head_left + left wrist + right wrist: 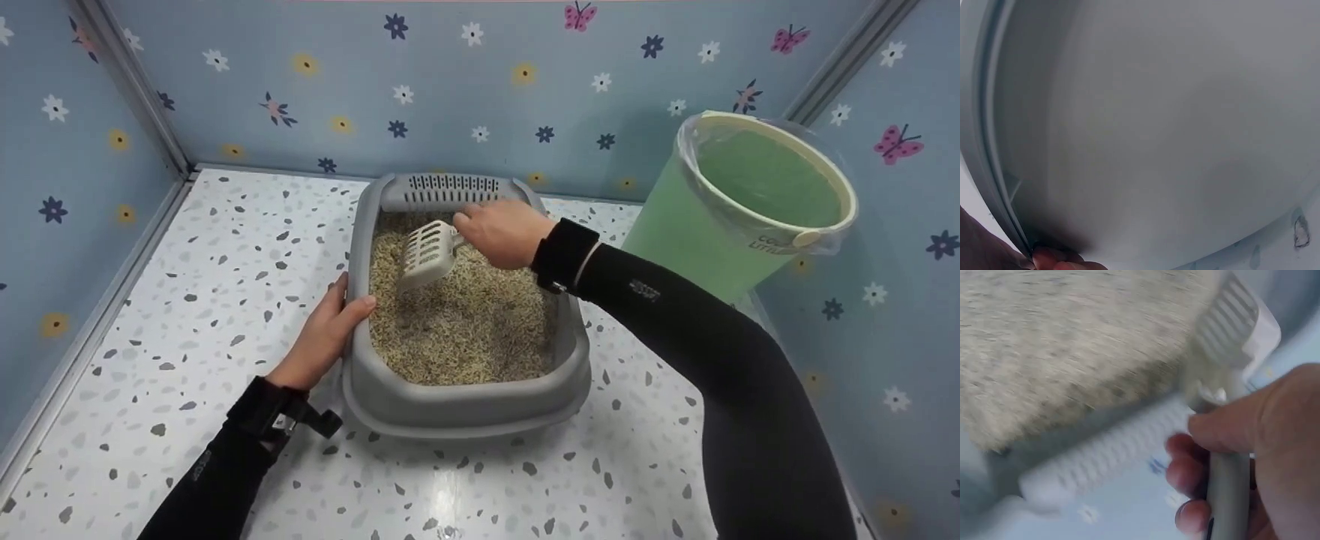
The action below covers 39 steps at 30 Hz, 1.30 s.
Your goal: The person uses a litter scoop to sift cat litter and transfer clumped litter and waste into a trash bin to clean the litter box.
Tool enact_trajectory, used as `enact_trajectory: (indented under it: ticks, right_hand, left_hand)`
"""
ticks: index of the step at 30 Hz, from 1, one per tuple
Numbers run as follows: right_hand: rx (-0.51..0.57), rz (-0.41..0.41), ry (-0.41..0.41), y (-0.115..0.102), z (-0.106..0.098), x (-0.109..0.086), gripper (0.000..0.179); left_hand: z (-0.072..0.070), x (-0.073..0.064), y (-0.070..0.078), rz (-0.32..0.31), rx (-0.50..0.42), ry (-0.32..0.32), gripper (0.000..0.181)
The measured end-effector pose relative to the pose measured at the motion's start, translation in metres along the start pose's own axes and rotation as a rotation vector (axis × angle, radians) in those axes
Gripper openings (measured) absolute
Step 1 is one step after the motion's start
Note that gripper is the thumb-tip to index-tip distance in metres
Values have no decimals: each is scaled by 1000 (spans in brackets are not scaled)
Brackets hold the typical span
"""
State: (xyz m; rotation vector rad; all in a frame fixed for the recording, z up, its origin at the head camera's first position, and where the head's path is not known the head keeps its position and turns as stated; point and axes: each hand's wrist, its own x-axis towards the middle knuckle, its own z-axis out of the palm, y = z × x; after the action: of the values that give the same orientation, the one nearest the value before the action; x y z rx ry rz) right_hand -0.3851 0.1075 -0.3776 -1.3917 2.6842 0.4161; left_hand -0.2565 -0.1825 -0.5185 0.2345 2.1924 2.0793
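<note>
A grey litter box (472, 411) filled with tan pellet litter (450, 345) sits on the floor. My right hand (504, 231) grips the handle of a pale slotted litter scoop (429, 255) over the far half of the litter, its slotted head tilted toward the left wall. The right wrist view shows my thumb and fingers wrapped around the scoop handle (1229, 495). My left hand (326, 326) holds the left rim of the box, thumb over the edge and fingers outside. In the left wrist view, fingertips (1067, 263) show under the rim.
A green bin (690, 217) with a clear liner stands at the back right, beside the box. Flower-patterned panels (450, 90) rise behind and at both sides. The floor (202, 322) is white with grey speckles.
</note>
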Motion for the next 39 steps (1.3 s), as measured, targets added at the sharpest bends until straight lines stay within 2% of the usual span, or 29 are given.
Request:
enact_trajectory:
  ticks: [6, 11, 15, 19, 22, 24, 28, 34, 39]
  right_hand:
    - [-26, -30, -20, -5, 32, 16, 23]
    - [-71, -29, -34, -1, 45, 34, 32]
    - [-68, -31, -51, 6, 56, 45, 30]
    - [-71, -26, 2, 14, 67, 53, 26]
    - [-97, -26, 64, 15, 69, 58, 35]
    - [-129, -22, 76, 14, 69, 60, 42]
    - [-177, 34, 35, 7, 68, 59, 46]
    - [-190, 185, -52, 2, 69, 54, 43]
    - [-177, 219, -68, 2, 59, 49, 31]
  left_hand:
    - [-1, 0, 0, 3, 11, -4, 89]
    - [0, 0, -1, 0, 19, 0, 88]
    - [2, 0, -3, 9, 6, -9, 88]
    - [2, 1, -4, 25, -9, -11, 85]
    - [1, 1, -4, 38, -17, -9, 82]
    - [0, 1, -4, 47, -20, -6, 80]
    - [0, 1, -4, 50, -21, -2, 78]
    - [1, 0, -5, 32, 4, -2, 83]
    - [-1, 0, -3, 24, 19, -3, 88]
